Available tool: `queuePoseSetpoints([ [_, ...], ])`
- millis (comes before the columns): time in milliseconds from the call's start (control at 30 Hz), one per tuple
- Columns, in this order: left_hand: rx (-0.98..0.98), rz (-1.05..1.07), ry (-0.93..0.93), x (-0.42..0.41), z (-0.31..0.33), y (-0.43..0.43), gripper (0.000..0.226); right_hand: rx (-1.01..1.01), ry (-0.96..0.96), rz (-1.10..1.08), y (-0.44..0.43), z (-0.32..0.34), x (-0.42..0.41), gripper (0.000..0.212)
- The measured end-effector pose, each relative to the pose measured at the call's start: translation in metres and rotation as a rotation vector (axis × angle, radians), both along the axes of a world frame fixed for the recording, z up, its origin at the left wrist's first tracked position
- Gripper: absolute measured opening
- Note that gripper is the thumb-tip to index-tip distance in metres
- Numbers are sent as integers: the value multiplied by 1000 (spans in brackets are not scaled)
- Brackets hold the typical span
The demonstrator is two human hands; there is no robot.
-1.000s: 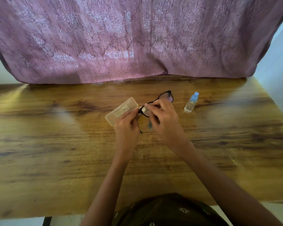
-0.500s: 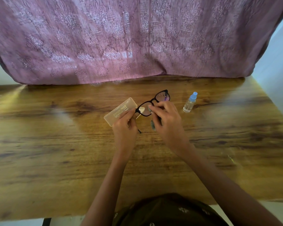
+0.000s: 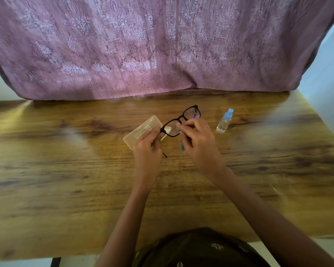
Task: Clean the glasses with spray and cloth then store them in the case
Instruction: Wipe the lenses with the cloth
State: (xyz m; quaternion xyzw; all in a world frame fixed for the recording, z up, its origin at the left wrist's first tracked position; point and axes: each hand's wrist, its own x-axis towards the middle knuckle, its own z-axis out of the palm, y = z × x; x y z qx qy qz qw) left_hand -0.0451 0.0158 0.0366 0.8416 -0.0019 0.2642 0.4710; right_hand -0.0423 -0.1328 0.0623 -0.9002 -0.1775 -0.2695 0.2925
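Observation:
Black-framed glasses (image 3: 191,112) are held above the wooden table (image 3: 66,180) at its middle. My left hand (image 3: 148,151) grips the frame's left end, one temple tip sticking out below the hand. My right hand (image 3: 199,145) pinches a small cloth (image 3: 182,147) against the left lens; most of the cloth is hidden by the fingers. A clear plastic case (image 3: 141,132) with printed text lies shut on the table just behind my left hand. A small spray bottle (image 3: 224,121) with a blue cap stands to the right of the glasses.
A mauve patterned fabric (image 3: 162,45) hangs along the far edge of the table. A pale wall (image 3: 328,74) runs along the right side. My dark patterned clothing (image 3: 197,249) shows at the near table edge.
My right hand has slid back off the left lens, so more of that lens shows. The glasses have tilted a little. Case and bottle have not moved.

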Motion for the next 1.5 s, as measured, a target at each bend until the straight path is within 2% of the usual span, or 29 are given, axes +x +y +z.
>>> queuePoseSetpoints([
  [367,19,-39,4,-4,4,-1,23,-32,-12,112,18,1,-2,21],
  [633,28,-7,-24,-2,0,-2,20,-9,2,0,6,10,10,21],
  [967,-11,-23,-13,-4,0,-1,24,-33,12,140,17,5,2,19],
  [1200,12,-3,-30,-2,-3,-2,22,-6,19,26,7,8,15,21],
  [1500,-27,9,6,-3,0,-4,22,29,-15,-10,-1,1,9,20],
])
